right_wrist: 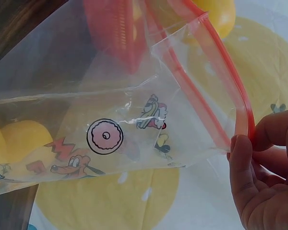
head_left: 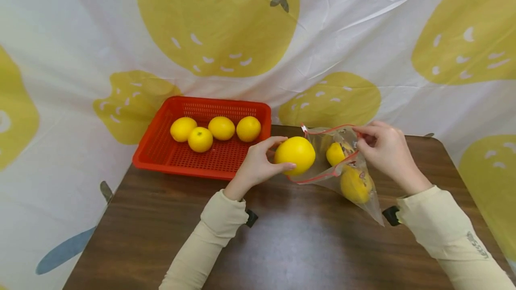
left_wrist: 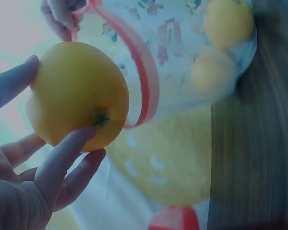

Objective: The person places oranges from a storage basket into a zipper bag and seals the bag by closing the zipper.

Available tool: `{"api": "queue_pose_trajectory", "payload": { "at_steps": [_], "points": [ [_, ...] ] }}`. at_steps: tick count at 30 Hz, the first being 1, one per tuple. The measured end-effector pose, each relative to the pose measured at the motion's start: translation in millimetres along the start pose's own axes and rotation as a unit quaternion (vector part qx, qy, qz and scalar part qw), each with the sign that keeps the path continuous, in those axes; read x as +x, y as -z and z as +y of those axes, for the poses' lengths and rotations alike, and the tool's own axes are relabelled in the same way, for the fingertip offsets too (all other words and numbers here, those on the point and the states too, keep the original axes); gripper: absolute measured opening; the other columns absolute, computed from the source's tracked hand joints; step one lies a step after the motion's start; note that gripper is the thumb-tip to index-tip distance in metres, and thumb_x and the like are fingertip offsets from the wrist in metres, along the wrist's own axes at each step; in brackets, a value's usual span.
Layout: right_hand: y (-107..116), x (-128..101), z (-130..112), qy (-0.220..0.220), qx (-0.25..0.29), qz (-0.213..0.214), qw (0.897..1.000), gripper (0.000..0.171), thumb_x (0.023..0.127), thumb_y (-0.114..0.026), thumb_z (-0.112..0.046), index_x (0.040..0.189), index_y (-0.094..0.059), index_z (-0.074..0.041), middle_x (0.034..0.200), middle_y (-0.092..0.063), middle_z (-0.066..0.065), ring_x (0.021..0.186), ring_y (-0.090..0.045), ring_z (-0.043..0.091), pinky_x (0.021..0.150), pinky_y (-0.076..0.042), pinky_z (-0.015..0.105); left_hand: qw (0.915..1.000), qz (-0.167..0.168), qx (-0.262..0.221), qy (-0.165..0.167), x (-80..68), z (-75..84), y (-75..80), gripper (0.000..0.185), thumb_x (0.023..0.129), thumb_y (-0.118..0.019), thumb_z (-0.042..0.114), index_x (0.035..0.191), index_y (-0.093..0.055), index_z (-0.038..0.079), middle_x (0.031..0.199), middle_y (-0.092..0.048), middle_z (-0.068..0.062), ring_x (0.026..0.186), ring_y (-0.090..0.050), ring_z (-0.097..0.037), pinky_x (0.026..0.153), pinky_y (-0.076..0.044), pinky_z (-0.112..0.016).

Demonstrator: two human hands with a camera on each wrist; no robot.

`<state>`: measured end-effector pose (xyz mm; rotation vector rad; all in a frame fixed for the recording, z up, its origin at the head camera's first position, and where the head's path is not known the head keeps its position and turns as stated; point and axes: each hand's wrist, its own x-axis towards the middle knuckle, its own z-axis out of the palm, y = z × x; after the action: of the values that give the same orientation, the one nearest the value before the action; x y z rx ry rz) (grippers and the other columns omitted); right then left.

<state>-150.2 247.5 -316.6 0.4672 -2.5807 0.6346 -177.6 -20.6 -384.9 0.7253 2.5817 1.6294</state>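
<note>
Though beyond head view, apparent calyx (left_wrist: 101, 118) on left hand's (head_left: 259, 162) gripped fruit (head_left: 296, 155) near right hand's (head_left: 387, 149) pinched bag (right_wrist: 134, 124).

In the head view, the left arm (head_left: 201, 240) extends from 7 o'clock, pointing toward 1; the right arm (head_left: 447, 232) extends from 4, pointing toward 11. Both sleeves end at the wrists. The left hand (head_left: 255, 162) is rounded in a wide grip, the thumb (head_left: 284, 167) at the forefinger (head_left: 275, 140)'s 6 o'clock, both tips aimed near 3. The right hand (head_left: 384, 147), at the left hand's 3 o'clock and well apart, pinches with its fingertips toward 10, the other fingers bent.
</note>
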Motion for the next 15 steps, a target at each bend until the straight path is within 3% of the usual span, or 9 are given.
{"api": "queue_pose_trajectory", "payload": {
  "at_steps": [6, 15],
  "points": [
    [-1, -1, -1, -0.001, 0.003, 0.003, 1.000, 0.024, 0.075, -0.056, 0.003, 0.095, -0.070, 0.003, 0.074, -0.060, 0.006, 0.058, -0.050, 0.011, 0.052, -0.037, 0.012, 0.9997, -0.022, 0.004, -0.007, 6.6, 2.4, -14.4, 0.059, 0.070, -0.078, 0.028, 0.122, -0.055, 0.011, 0.116, -0.060, -0.006, 0.085, -0.062, -0.019, 0.070, -0.051, -0.025],
    [-2, -1, -3, 0.000, 0.001, 0.025, 1.000, 0.022, 0.074, -0.057, 0.003, 0.092, -0.071, 0.002, 0.072, -0.060, 0.006, 0.057, -0.047, 0.009, 0.053, -0.035, 0.011, 0.9901, -0.006, 0.140, -0.016, 12.2, 4.3, -26.9, 0.063, 0.070, -0.075, 0.038, 0.125, -0.054, 0.014, 0.117, -0.059, -0.004, 0.102, -0.054, -0.020, 0.086, -0.043, -0.035]
  ]
}}
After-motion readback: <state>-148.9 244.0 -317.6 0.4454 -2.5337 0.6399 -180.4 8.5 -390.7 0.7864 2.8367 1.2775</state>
